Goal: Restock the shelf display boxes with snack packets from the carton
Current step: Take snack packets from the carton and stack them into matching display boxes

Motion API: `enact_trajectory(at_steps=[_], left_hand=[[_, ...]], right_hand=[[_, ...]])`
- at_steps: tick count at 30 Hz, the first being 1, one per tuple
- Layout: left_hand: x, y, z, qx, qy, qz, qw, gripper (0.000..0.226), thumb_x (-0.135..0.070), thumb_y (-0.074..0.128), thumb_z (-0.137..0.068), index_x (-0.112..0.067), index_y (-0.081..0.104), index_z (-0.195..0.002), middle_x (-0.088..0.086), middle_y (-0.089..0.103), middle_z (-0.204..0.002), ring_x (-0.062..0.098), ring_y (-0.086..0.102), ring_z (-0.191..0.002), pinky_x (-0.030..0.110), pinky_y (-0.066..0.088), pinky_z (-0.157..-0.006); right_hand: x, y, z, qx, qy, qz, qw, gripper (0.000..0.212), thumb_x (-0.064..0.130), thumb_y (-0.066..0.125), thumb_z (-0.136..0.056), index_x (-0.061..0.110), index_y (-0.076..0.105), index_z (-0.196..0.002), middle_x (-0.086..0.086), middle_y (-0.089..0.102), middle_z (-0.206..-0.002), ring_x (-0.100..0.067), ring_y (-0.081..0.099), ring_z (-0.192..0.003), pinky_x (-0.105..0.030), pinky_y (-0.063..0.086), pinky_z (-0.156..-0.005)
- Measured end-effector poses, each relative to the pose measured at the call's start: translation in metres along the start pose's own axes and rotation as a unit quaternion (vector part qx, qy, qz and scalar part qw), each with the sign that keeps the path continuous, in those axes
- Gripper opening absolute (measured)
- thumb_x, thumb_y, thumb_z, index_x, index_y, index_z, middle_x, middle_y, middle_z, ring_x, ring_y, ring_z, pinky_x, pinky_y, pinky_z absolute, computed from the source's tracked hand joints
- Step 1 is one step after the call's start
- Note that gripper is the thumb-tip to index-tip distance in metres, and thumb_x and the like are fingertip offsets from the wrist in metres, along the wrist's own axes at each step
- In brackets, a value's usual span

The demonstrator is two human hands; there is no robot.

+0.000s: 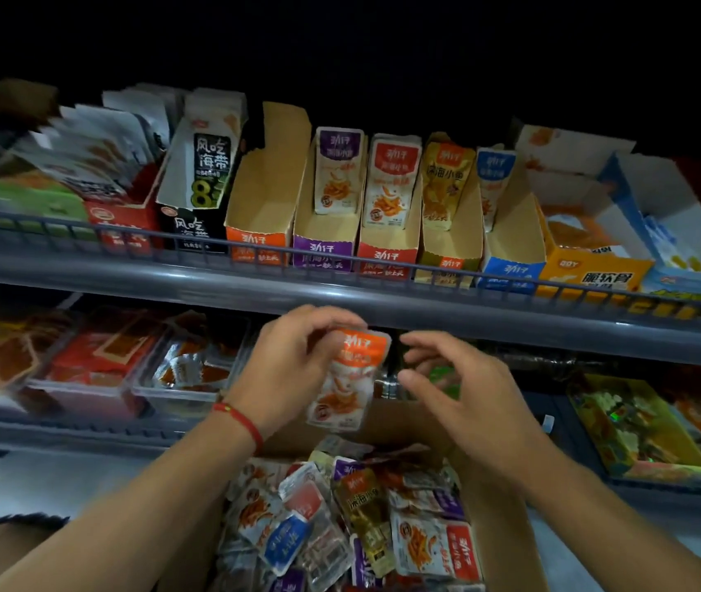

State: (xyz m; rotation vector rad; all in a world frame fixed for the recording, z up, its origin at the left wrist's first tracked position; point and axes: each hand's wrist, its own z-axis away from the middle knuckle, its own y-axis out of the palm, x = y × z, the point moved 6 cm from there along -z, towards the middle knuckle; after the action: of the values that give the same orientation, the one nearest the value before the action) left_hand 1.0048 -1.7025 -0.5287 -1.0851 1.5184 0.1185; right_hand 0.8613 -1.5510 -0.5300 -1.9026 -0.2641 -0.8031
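Left hand [293, 361], red cord at the wrist, grip closed in a pinch round an orange-topped snack packet [350, 378], fingers curled over its top edge, packet hanging upright below them. Right hand [459, 390] just beside, grip released, fingers spread and loosely bent toward the packet's right edge, not touching as far as can be told. Both held above the carton [498, 519], in front of the grey rail of the upper shelf [511, 309].

In the carton below: a loose heap of packets [365, 519] with purple, blue, gold, red and orange tops, lying flat and crosswise.

On the upper shelf, a row of display boxes side by side. Orange-fronted box [259, 215] holding no visible packets. To its right, purple box [325, 232] with a purple-topped packet standing at its back, red box [387, 237] with a red-topped one, gold box [451, 249] with a gold one, blue box [511, 258] with a blue one. Further left, a black-and-white box [199, 185]; further right, a yellow box [592, 267].

On the lower shelf, to the left, clear tubs of red packets [186, 369]; to the right, flat colourful packs [639, 429], blurred.
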Motion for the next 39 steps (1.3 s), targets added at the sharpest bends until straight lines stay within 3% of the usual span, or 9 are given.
enact_trajectory(at_steps=[3,7,10,12,16,20,24,34,39], left_hand=[[-0.01,0.001,0.0,0.008,0.054,-0.01,0.998,0.029,-0.011,0.063,-0.096,-0.03,0.07,-0.117,-0.011,0.066,-0.105,0.005,0.063,-0.101,0.03,0.056,-0.087],[-0.009,-0.022,-0.003,-0.093,0.007,0.047,0.995,0.034,-0.021,0.064,-0.096,-0.028,0.059,-0.129,-0.008,0.068,-0.093,0.005,0.066,-0.088,0.029,0.059,-0.079],[-0.01,-0.059,-0.01,-0.2,0.053,-0.09,0.974,0.028,-0.016,0.061,-0.096,-0.019,0.062,-0.124,-0.007,0.064,-0.11,0.008,0.06,-0.103,0.022,0.051,-0.088],[-0.006,-0.074,-0.019,-0.238,0.078,-0.201,0.947,0.042,-0.004,0.063,-0.086,-0.009,0.062,-0.127,0.004,0.059,-0.128,0.02,0.05,-0.123,0.033,0.043,-0.107],[-0.001,-0.07,-0.037,-0.186,0.057,-0.317,0.928,0.064,-0.006,0.065,-0.077,-0.008,0.051,-0.14,0.013,0.041,-0.153,0.031,0.026,-0.149,0.054,0.024,-0.121],[0.0,-0.066,-0.043,-0.173,0.029,-0.371,0.912,0.067,-0.011,0.067,-0.072,-0.016,0.051,-0.137,0.008,0.048,-0.148,0.029,0.033,-0.146,0.06,0.016,-0.12],[0.001,-0.066,-0.043,-0.169,0.016,-0.389,0.906,0.062,-0.018,0.069,-0.071,-0.02,0.057,-0.132,0.004,0.059,-0.136,0.028,0.045,-0.137,0.065,0.015,-0.118],[-0.004,-0.068,-0.048,-0.157,0.003,-0.34,0.927,0.053,-0.029,0.066,-0.076,-0.028,0.057,-0.128,-0.007,0.062,-0.123,0.022,0.051,-0.126,0.063,0.024,-0.115],[-0.004,-0.068,-0.048,-0.157,-0.002,-0.335,0.929,0.051,-0.028,0.062,-0.076,-0.026,0.059,-0.127,-0.006,0.063,-0.123,0.024,0.05,-0.126,0.064,0.025,-0.113]], right_hand=[[0.029,0.009,-0.013,0.015,-0.027,0.05,0.998,0.047,0.041,0.064,-0.096,0.036,0.053,-0.142,0.023,0.059,-0.122,0.004,0.058,-0.108,-0.018,0.052,-0.089],[0.054,-0.002,-0.038,-0.002,-0.037,0.073,0.997,0.027,0.036,0.064,-0.096,0.035,0.067,-0.123,0.02,0.069,-0.108,0.008,0.062,-0.094,-0.015,0.053,-0.078],[0.073,-0.034,-0.069,-0.043,-0.035,0.018,0.998,0.015,0.03,0.068,-0.094,0.038,0.068,-0.106,0.023,0.066,-0.092,0.009,0.062,-0.085,-0.01,0.049,-0.065],[0.094,-0.06,-0.096,-0.101,-0.076,-0.013,0.992,0.012,0.027,0.071,-0.094,0.034,0.07,-0.103,0.018,0.069,-0.09,0.0,0.066,-0.081,-0.018,0.052,-0.066],[0.134,-0.085,-0.163,-0.192,-0.136,-0.029,0.972,0.007,0.027,0.07,-0.096,0.032,0.069,-0.1,0.02,0.068,-0.085,0.007,0.067,-0.076,-0.013,0.054,-0.065],[0.152,-0.074,-0.237,-0.223,-0.153,0.029,0.962,0.016,0.029,0.066,-0.095,0.025,0.073,-0.11,0.015,0.069,-0.092,0.003,0.068,-0.081,-0.018,0.056,-0.073],[0.153,-0.044,-0.29,-0.201,-0.13,0.138,0.961,0.025,0.025,0.061,-0.094,0.028,0.072,-0.116,0.006,0.073,-0.11,-0.015,0.068,-0.105,-0.039,0.057,-0.09],[0.135,0.026,-0.326,-0.056,-0.047,0.326,0.943,0.02,0.032,0.062,-0.098,0.029,0.068,-0.117,-0.007,0.064,-0.123,-0.03,0.062,-0.112,-0.048,0.054,-0.094],[0.134,0.026,-0.336,-0.072,-0.032,0.343,0.936,0.02,0.027,0.06,-0.1,0.022,0.071,-0.116,-0.01,0.067,-0.119,-0.033,0.065,-0.108,-0.048,0.055,-0.091]])
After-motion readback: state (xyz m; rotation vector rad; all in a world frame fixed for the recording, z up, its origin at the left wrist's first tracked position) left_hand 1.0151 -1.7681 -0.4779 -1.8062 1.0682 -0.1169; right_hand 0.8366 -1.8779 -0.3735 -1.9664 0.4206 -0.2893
